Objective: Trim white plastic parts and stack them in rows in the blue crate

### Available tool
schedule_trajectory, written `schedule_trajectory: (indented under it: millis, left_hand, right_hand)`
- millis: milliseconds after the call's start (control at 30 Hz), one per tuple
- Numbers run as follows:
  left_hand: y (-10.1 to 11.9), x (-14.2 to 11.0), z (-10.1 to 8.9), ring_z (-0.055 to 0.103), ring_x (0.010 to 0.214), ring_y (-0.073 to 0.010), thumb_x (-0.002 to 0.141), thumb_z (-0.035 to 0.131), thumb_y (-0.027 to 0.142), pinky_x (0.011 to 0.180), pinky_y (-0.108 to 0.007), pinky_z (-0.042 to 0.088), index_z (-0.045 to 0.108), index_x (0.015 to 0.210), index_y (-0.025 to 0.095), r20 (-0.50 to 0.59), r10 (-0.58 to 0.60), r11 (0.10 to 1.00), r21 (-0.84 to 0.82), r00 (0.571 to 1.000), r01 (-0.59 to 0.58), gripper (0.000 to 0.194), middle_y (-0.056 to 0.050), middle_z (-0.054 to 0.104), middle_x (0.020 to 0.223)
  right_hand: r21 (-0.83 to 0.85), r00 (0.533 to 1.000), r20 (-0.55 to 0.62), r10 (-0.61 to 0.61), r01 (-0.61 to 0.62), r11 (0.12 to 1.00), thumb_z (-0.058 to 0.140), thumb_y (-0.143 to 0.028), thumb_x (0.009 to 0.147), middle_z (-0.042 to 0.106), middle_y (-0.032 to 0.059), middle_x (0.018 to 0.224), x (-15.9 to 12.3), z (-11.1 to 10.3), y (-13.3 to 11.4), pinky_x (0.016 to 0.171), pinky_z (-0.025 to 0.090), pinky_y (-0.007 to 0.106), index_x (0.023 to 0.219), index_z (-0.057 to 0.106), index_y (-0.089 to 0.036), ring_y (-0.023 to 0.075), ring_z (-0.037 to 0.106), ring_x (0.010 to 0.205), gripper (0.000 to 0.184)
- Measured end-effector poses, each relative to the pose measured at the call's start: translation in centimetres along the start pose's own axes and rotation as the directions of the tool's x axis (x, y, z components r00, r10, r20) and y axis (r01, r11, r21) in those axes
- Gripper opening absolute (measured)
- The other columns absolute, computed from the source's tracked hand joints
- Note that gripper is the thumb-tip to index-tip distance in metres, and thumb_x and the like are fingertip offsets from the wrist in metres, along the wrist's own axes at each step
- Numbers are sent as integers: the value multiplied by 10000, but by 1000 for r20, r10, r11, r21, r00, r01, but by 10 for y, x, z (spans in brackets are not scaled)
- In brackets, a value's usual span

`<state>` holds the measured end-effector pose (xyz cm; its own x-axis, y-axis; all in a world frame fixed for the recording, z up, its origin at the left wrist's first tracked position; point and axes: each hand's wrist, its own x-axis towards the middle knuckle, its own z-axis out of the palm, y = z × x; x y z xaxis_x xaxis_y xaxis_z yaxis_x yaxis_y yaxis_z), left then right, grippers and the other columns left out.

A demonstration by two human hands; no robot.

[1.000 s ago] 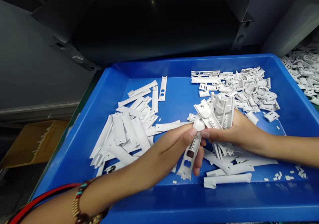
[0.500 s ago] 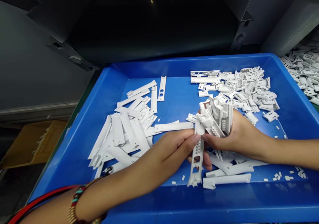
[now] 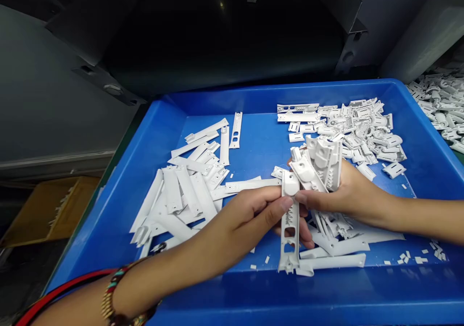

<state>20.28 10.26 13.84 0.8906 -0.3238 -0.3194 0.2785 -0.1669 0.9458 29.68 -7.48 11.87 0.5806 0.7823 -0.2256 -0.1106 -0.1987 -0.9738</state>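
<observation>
One slotted strip point(image 3: 289, 258) pinched in left hand point(image 3: 250, 217), near blue tray's point(image 3: 282, 88) centre, towards five o'clock; right hand point(image 3: 357, 193) clasps strip bundle point(image 3: 330, 154) towards three; strip likely light, stiff, slick, best taken by long edges; small clips point(image 3: 394, 170) at two, loose strips point(image 3: 186, 186) at nine, room at twelve, front wall point(image 3: 304, 292) at six

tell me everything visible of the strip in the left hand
The strip is long, narrow, white and plastic-looking: small hole and raised pad near the far end, toothed row midway, then two openings, notched near end. The left hand pinches it above the blue tray, the right thumb seemingly touching its edge.
</observation>
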Motion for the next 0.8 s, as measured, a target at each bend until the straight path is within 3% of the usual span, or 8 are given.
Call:
schedule_trajectory:
  millis: [67,133,200,267,333,400,533,800]
  left_hand:
    - [-2,-1,0,667,757,-181,977,458,422,758,-287,536,676,769,198,-53,-13,1000,9,998,14,375,-15,716,775]
    - [-4,-1,-1,666,800,-190,907,596,412,779,-297,547,685,832,203,-186,-5,1000,22,982,9,239,-17,709,840]
    - [-6,-1,-3,658,854,-177,827,714,340,796,-272,547,690,926,217,-363,62,998,9,930,-63,159,-15,698,934]
    - [-7,-1,-7,642,875,-140,807,740,242,803,-218,533,705,921,233,-466,169,981,-10,868,-196,120,-1,686,947]
    - [-6,-2,-9,627,842,-104,825,717,170,781,-169,519,726,827,238,-452,238,953,-65,860,-297,68,16,678,877]
    - [-4,-2,-10,618,803,-86,837,703,140,750,-146,515,746,794,245,-374,247,932,-160,894,-324,121,22,675,829]
    - [-2,-3,-8,613,789,-77,848,707,151,744,-136,517,774,816,243,-291,200,915,-287,936,-285,118,14,673,825]
    - [-3,-4,-8,621,779,-78,825,755,242,759,-132,526,788,804,236,-299,144,903,-351,943,-249,40,6,674,817]
  right_hand:
    - [10,1000,0,18,-18,1000,788,-463,722,680,17,756,0,-1,-3,646,565,319,908,603,-212,204,671,732,363]
    - [12,999,-41,31,-30,999,812,-474,690,679,21,772,1,-3,-5,650,563,331,918,611,-218,217,669,756,398]
    - [13,995,-92,27,-26,1000,825,-467,674,668,19,762,3,-6,-7,660,557,336,874,612,-221,217,659,749,381]
    - [17,994,-106,19,-17,1000,821,-456,683,653,16,734,5,-10,-7,675,548,337,797,603,-219,205,643,722,341]
    - [18,995,-99,18,-16,1000,806,-455,705,640,17,709,6,-13,-6,682,538,335,730,589,-217,195,628,699,323]
    - [16,995,-96,27,-25,1000,794,-462,717,637,21,706,7,-14,-6,676,529,335,700,581,-218,193,618,688,324]
    - [4,995,-92,50,-50,999,799,-477,705,635,28,702,6,-11,-6,673,526,341,671,569,-221,197,609,679,346]
    - [25,990,-102,96,-94,995,824,-467,666,631,20,678,7,-9,-10,639,540,327,712,584,-218,189,608,644,349]
